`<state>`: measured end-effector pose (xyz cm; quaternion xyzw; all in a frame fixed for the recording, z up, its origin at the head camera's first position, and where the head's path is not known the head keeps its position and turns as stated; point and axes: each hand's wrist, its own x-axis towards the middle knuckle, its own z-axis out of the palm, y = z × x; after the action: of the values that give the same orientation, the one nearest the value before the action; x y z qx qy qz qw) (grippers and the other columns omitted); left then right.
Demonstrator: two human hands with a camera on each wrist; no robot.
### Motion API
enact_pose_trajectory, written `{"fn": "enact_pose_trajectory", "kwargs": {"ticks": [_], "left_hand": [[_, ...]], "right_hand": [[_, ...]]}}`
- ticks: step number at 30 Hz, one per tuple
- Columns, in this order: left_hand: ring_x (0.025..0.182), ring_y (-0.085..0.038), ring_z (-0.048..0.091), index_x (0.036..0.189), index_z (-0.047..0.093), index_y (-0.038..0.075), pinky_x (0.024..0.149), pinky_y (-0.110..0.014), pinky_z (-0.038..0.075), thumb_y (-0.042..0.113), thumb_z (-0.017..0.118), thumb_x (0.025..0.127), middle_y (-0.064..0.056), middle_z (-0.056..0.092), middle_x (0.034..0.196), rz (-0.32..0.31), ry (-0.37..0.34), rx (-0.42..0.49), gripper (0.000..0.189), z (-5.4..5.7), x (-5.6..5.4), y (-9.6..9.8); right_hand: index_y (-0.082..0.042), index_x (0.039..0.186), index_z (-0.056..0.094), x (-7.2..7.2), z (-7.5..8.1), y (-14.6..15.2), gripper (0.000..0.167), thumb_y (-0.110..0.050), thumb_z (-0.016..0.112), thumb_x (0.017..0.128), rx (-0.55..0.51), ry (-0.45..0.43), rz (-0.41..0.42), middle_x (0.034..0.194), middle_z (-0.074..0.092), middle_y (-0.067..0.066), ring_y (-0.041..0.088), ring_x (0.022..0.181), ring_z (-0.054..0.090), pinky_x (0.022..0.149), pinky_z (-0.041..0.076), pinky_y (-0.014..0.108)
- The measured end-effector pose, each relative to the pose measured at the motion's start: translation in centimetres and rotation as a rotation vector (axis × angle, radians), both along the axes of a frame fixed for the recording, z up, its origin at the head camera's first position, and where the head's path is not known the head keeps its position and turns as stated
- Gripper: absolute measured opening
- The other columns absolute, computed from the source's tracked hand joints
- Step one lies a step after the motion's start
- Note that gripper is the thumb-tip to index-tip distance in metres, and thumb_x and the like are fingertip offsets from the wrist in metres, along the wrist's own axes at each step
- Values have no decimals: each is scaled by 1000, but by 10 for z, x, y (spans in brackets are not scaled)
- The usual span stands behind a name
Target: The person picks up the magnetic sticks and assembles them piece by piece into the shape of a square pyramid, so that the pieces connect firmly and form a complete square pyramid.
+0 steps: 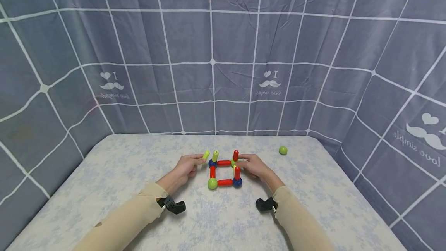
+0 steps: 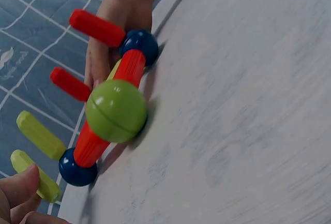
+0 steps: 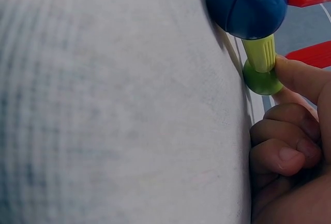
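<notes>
A square frame of toy balls and rods (image 1: 224,182) rests on the table. Its corners are green and blue balls, joined by red rods and, on the right side, a yellow-green rod (image 3: 260,53). Two red rods and one yellow-green rod (image 1: 215,155) stand up from three corners; the front-left green ball (image 2: 117,111) has none. My left hand (image 1: 186,166) pinches a loose yellow-green rod (image 2: 36,176) between thumb and fingers, beside the back-left blue ball (image 2: 77,167). With thumb and index finger, my right hand (image 1: 253,164) grips the frame at its back-right green ball (image 3: 262,80), other fingers curled.
A loose green ball (image 1: 283,150) lies toward the back right of the table. A pale patterned cloth (image 1: 223,224) covers the table. Grey-blue curtains (image 1: 188,84) with white lines hang behind and at both sides.
</notes>
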<state>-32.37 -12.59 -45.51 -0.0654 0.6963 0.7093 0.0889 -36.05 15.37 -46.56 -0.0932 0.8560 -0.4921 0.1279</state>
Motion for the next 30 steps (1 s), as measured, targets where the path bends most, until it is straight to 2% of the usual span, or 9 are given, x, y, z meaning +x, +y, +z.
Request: {"fn": "enact_pose_trajectory", "kwargs": {"ticks": [5,11,16,20,23,27,30], "left_hand": [[48,-8,23,139,59,2,45,-23,22,9,67,95,6,42,65,-29,-11,91,45,2,15,3],[46,-6,22,143,55,2,43,-22,22,8,64,96,8,34,60,-104,-27,189,48,4,34,11],[46,-5,22,145,51,0,44,-20,22,10,63,97,8,36,64,-152,-23,211,50,5,48,18],[47,-5,23,146,50,0,45,-20,22,11,63,98,7,52,74,-166,-29,204,51,6,58,22],[47,-5,23,146,50,0,45,-20,21,10,63,97,7,50,71,-165,-30,208,52,6,64,24],[47,-6,22,147,50,1,45,-20,21,10,64,97,8,30,60,-154,-39,199,52,6,69,26],[48,-6,22,147,48,-1,45,-20,21,9,64,97,9,29,59,-146,-42,185,54,3,71,26]], "right_hand": [[-18,132,67,1,1,0,46,-34,75,90,6,-16,-2,46,31,-5,11,37,24,39,28,26],[-18,131,68,3,2,1,44,-33,75,89,-1,-2,-7,46,30,-5,12,37,23,39,27,26],[-17,131,68,2,2,1,44,-32,74,89,-10,0,1,46,31,-5,11,37,24,39,28,26],[-17,131,68,2,2,1,44,-31,74,90,-17,-3,4,46,31,-5,11,37,24,39,27,26],[-17,131,68,2,3,0,43,-31,74,90,-22,-6,3,46,31,-5,11,37,23,39,27,26],[-17,130,69,2,2,0,43,-31,74,90,-20,-3,5,45,31,-5,11,37,23,39,27,26],[-17,130,69,2,2,0,43,-32,75,90,-15,-5,5,45,31,-6,11,37,23,39,27,26]]}}
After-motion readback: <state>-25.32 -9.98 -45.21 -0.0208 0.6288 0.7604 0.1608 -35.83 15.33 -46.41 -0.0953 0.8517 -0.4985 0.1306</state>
